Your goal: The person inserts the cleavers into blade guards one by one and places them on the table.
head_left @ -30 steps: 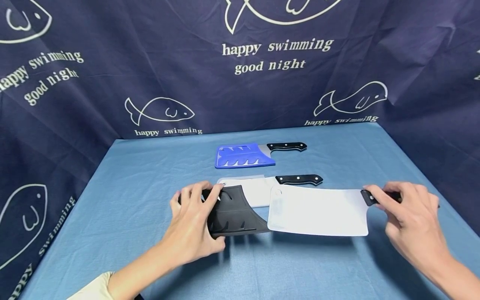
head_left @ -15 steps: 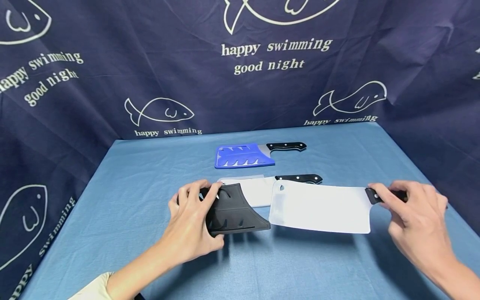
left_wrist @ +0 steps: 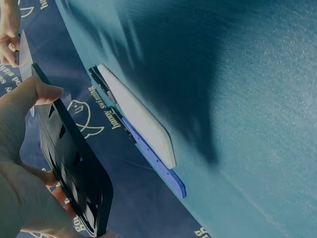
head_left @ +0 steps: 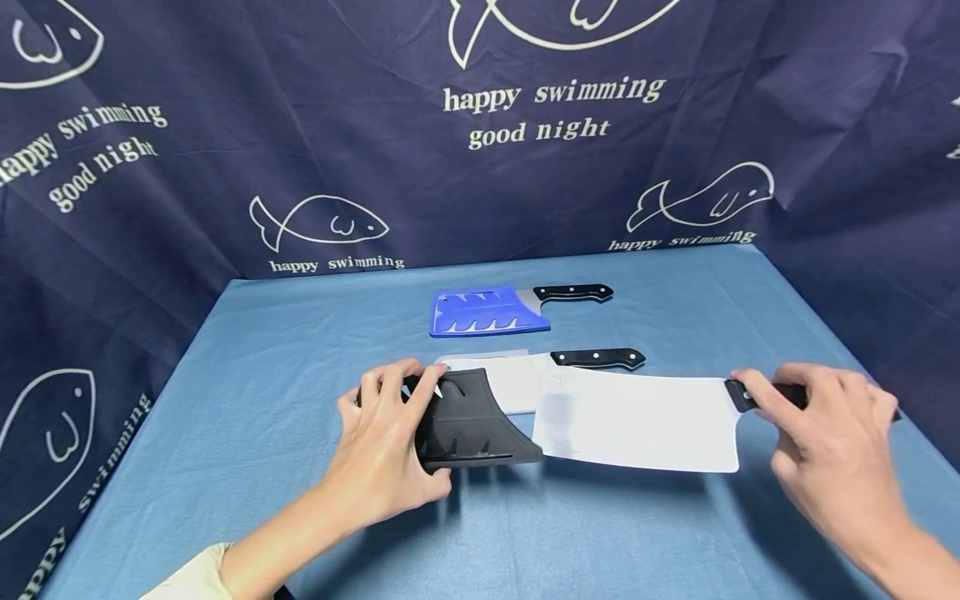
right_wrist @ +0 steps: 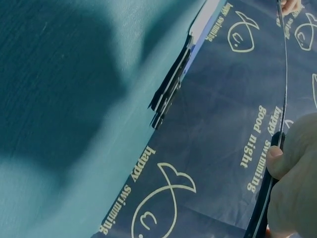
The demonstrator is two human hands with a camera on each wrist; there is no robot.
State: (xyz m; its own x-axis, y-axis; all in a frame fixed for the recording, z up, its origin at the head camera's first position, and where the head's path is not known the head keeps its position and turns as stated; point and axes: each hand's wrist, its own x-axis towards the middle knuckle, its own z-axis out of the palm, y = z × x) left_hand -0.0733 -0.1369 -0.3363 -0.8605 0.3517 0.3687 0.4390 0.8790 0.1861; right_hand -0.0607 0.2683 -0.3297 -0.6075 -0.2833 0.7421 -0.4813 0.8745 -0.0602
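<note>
In the head view my left hand point(head_left: 386, 442) grips a black cleaver sheath point(head_left: 472, 425) from its left end, thumb at the lower edge and fingers over the top. My right hand point(head_left: 832, 442) holds a cleaver point(head_left: 645, 421) by its black handle, the broad pale blade pointing left. The blade's front end is right at the sheath's flared mouth. Seen from the left wrist, the slotted sheath point(left_wrist: 74, 158) is raised over the table, with the thumb along one edge. The right wrist view catches the cleaver's handle point(right_wrist: 265, 198) in the hand and the blade edge-on.
Behind the hands lies a second cleaver in a whitish sheath point(head_left: 510, 392), partly hidden by the black one. Farther back is a third cleaver in a blue sheath point(head_left: 487, 312). Both handles point right. A blue cloth point(head_left: 315, 333) covers the table; a dark printed curtain point(head_left: 540, 192) hangs behind it.
The cleaver shifted slightly right and up, then came back left and down, its front end now close against the sheath's mouth. The left hand and sheath barely moved.
</note>
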